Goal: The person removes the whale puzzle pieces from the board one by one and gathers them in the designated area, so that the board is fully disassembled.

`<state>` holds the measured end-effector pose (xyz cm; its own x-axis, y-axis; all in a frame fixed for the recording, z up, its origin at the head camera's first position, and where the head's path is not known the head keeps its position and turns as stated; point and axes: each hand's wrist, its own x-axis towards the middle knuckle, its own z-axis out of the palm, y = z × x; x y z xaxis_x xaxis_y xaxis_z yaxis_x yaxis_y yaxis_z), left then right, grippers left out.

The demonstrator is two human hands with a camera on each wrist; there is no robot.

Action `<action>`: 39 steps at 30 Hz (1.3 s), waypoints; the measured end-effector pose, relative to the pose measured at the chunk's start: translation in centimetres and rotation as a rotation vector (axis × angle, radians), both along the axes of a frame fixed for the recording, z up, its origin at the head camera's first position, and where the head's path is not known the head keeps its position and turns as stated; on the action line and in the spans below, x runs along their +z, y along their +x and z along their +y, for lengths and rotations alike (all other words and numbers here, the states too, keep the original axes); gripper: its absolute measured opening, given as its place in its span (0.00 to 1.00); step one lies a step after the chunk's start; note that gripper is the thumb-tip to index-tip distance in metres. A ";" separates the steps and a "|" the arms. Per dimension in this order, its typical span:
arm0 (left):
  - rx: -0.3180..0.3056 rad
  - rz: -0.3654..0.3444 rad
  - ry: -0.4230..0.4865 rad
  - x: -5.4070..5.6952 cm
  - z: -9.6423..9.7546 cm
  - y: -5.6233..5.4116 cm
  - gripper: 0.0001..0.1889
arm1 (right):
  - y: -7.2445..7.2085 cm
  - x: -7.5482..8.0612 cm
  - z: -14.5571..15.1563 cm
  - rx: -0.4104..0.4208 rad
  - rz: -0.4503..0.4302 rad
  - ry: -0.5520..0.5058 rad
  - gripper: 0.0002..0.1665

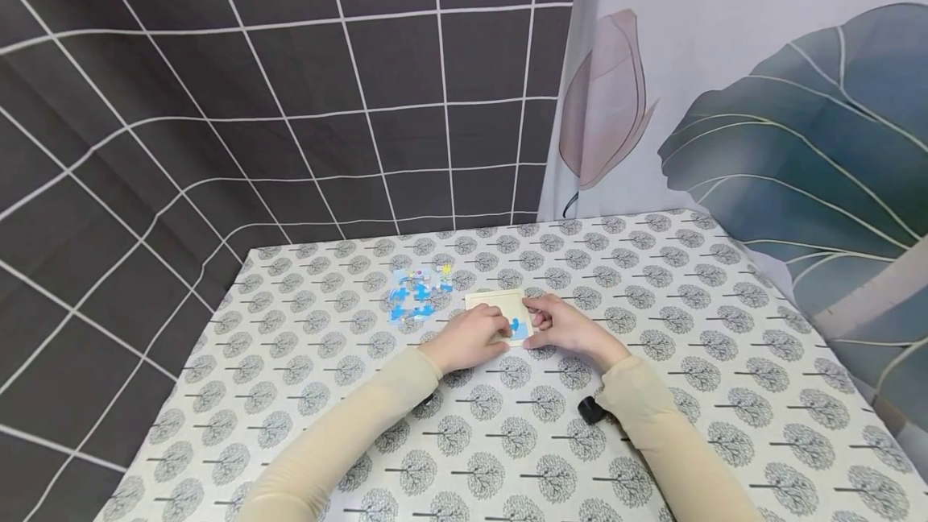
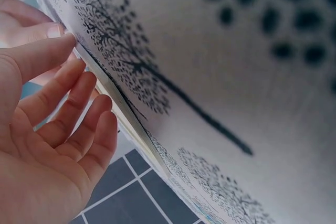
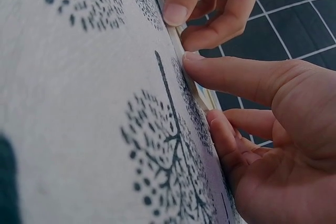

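Observation:
A shallow, cream-coloured puzzle tray (image 1: 495,296) lies on the table between both hands, with blue puzzle pieces (image 1: 519,330) in its lower right corner. My left hand (image 1: 474,338) reaches over the tray's left and near part, its fingers loosely bent and their tips beside the blue pieces. In the left wrist view the left thumb (image 2: 50,53) touches the near edge; whether a piece is under the fingertips is hidden. My right hand (image 1: 569,329) holds the tray's right side between thumb and fingers. The right thumb (image 3: 226,72) lies against the near corner in the right wrist view.
Loose blue puzzle pieces (image 1: 413,311) lie in a loose group left of the tray, a yellow one (image 1: 445,269) among them. A tree-print cloth (image 1: 507,433) covers the table. Dark grid curtain (image 1: 290,103) and a floral curtain (image 1: 725,103) hang behind and to the right.

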<state>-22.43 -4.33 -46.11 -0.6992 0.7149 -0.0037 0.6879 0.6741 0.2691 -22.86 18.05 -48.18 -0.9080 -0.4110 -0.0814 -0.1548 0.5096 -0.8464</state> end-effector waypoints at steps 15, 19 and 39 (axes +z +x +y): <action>0.042 0.015 0.001 -0.3 0.7 -0.3 0.16 | 0.0 0.1 0.0 0.004 0.020 0.010 0.52; 0.042 0.024 -0.005 -0.3 0.8 -0.4 0.15 | 0.0 0.2 0.0 0.007 0.024 0.004 0.52; 0.114 0.012 0.013 -0.5 0.7 -0.6 0.17 | -0.1 -0.1 0.2 0.016 0.029 0.020 0.52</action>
